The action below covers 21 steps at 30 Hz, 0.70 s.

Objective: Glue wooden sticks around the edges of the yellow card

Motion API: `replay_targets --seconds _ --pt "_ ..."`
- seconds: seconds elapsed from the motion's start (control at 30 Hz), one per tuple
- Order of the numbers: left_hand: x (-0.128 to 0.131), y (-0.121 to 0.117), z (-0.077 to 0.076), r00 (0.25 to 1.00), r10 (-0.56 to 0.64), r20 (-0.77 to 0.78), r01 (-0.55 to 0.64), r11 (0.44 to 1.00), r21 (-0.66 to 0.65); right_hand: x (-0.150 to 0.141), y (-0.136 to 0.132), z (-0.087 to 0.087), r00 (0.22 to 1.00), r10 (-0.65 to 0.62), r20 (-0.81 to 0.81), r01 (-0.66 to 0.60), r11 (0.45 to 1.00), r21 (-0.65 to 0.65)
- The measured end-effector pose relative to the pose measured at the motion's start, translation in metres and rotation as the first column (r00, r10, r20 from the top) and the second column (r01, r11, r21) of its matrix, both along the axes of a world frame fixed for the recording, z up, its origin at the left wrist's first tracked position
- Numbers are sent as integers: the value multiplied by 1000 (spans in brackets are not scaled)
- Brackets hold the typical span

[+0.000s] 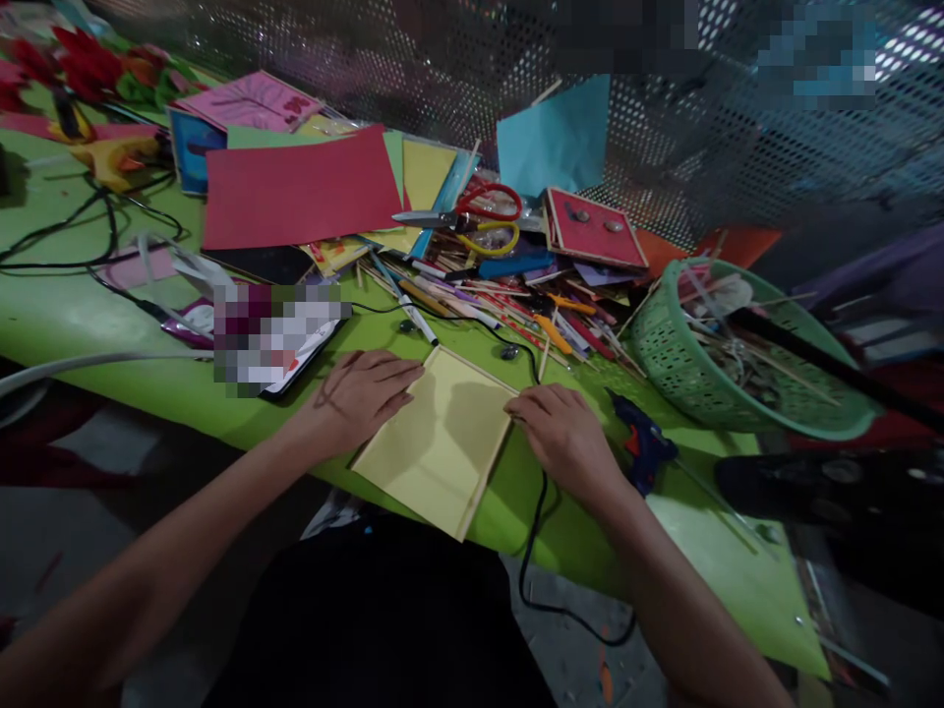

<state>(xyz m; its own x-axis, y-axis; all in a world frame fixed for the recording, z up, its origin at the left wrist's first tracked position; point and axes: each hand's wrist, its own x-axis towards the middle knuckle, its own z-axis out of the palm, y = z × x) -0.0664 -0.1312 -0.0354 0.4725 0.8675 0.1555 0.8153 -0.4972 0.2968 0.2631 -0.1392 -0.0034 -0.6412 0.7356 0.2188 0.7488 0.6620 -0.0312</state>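
A yellow card (442, 442) edged with thin wooden sticks lies in front of me, its near corner reaching past the table edge. My left hand (369, 396) rests flat along the card's left edge, fingers stretched out. At the upper right corner, the fingers of my right hand (564, 433) are bent together on the card's stick-lined edge; the thumb is mostly hidden. Just right of that hand lies a dark blue glue gun (641, 444) with a red trigger. A white marker (418, 320) points at the card's top edge.
Behind the card are red-and-yellow-handled scissors (472, 218), a pile of pens and sticks, a red sheet (295, 187) and a small framed red card (596, 226). A green basket (656, 320) stands right. A phone (302, 339) lies left; a black cable (532, 551) hangs over the edge.
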Motion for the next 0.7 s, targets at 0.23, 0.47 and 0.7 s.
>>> replay_targets --seconds 0.23,0.47,0.7 --pt "1 4 -3 999 -11 -37 14 997 72 0 1 -1 1000 5 6 -5 999 -40" --pt "1 9 -7 1000 -9 -4 10 995 102 1 1 -1 1000 -7 -20 7 1000 -24" --pt "8 32 8 999 -24 -33 25 999 38 2 2 -2 999 10 -41 -11 1000 -23"
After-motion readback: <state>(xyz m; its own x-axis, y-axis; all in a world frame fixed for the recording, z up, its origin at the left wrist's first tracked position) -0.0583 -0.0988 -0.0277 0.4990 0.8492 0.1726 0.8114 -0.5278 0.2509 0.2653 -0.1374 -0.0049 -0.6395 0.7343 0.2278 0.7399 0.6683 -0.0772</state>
